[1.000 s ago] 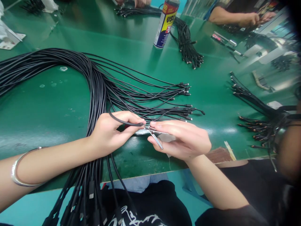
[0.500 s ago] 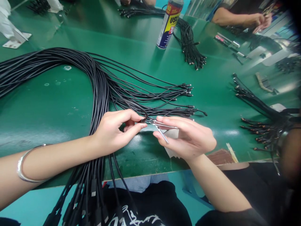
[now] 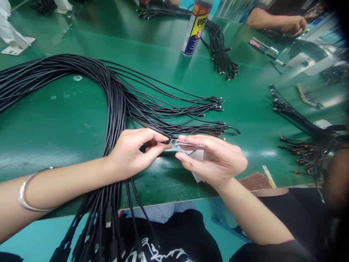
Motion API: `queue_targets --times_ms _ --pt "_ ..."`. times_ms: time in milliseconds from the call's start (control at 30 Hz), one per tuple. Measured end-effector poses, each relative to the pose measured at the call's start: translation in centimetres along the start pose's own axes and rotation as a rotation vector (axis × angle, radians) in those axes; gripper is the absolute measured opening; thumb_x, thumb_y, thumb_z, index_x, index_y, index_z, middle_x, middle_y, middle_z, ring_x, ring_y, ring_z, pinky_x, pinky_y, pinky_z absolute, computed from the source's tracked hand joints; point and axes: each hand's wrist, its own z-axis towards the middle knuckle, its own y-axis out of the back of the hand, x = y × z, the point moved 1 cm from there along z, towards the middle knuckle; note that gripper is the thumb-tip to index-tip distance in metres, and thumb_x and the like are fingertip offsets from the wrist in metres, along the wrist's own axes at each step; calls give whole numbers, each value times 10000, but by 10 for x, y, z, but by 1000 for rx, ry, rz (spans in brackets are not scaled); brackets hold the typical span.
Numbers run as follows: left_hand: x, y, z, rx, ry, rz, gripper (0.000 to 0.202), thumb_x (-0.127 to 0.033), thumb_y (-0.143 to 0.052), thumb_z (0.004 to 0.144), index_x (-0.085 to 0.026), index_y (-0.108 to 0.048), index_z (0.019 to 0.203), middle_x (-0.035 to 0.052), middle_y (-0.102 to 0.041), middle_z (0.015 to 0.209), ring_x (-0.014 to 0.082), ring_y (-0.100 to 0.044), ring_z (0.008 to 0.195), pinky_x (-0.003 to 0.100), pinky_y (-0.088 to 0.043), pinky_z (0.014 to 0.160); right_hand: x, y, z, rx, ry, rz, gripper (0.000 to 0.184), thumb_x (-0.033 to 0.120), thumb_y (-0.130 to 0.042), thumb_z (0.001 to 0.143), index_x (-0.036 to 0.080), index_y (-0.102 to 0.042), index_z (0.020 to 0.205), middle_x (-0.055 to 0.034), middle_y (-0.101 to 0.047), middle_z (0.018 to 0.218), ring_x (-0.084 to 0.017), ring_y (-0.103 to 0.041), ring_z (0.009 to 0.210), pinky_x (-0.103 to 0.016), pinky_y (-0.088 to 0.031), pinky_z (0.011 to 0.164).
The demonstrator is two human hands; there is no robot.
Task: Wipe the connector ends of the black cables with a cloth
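Observation:
My left hand (image 3: 133,153) pinches the end of one black cable (image 3: 152,129) between thumb and forefinger, just above the green table (image 3: 54,120). My right hand (image 3: 215,158) is closed on thin metal tweezers (image 3: 185,145), whose tips meet the cable end at my left fingertips. A large bundle of black cables (image 3: 114,98) sweeps from the far left, passes under my left wrist and hangs over the table's near edge. Its loose connector ends (image 3: 215,109) fan out to the right behind my hands. A silver bangle (image 3: 27,193) circles my left forearm.
A spray can (image 3: 196,27) stands at the back centre beside another cable bundle (image 3: 220,54). More cables with bare ends (image 3: 300,145) lie at the right. Another person's hand (image 3: 291,23) rests at the far right. Small tools (image 3: 264,47) lie near it.
The cable loop in my left hand has flattened and its end has come to the tweezers' tips. Both hands have kept their place.

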Motion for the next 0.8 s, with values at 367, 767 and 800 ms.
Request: queue_targets --times_ms 367,767,800 --pt "0 0 0 31 11 -13 31 -157 -688 805 -134 -700 822 34 -740 810 116 -688 704 158 -529 627 0 1 1 17 1 1 430 196 -826 667 246 -689 1071 -27 -757 922 -181 -726 707 -278 -656 590" --pt "2 0 1 35 5 -22 57 -173 -685 813 -128 -716 834 48 -742 827 133 -699 757 170 -549 663 3 2 6 55 -93 25 292 169 -785 710 225 -706 986 -24 -761 867 -164 -718 633 -263 -652 585" --pt "2 0 1 37 5 -24 59 -173 -686 813 -128 -717 834 49 -742 828 134 -700 759 170 -549 666 3 2 6 57 -90 28 295 167 -785 710 221 -705 989 -28 -761 873 -167 -721 642 -262 -653 589"
